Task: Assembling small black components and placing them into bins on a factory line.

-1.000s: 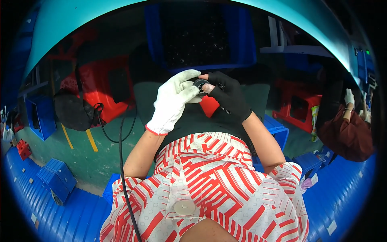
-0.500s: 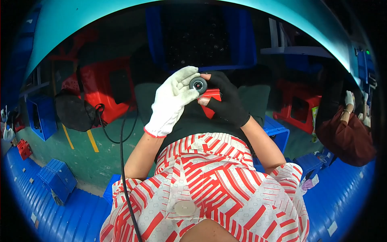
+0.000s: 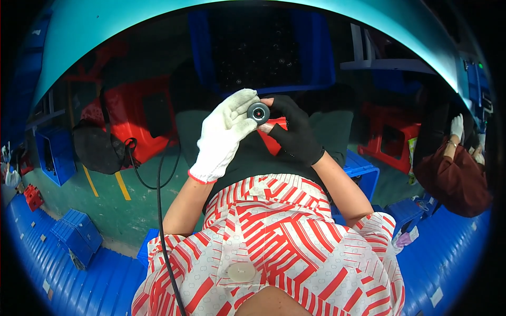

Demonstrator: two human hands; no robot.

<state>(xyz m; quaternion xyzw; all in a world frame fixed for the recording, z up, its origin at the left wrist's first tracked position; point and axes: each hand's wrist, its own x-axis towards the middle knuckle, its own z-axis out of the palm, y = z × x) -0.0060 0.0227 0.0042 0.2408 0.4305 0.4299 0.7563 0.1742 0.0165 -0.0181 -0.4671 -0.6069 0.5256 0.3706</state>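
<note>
1. Green floor (image 3: 142, 210) shows left of a red-and-white patterned shirt (image 3: 287, 226).
2. Beyond the shirt, the white-gloved left hand (image 3: 222, 131) grips a dark round part (image 3: 258, 120) by its left side, between thumb and fingers.
3. Beside it, the black-gloved right hand (image 3: 294, 127) curls partly open, fingertips at the part's right edge; whether they grip it too, I cannot tell.
4. The part is just short of the near edge of a blue bin (image 3: 315, 50), where small dark pieces (image 3: 255, 55) lie.
5. Farther off, a turquoise surface (image 3: 153, 18) arcs across.
</note>
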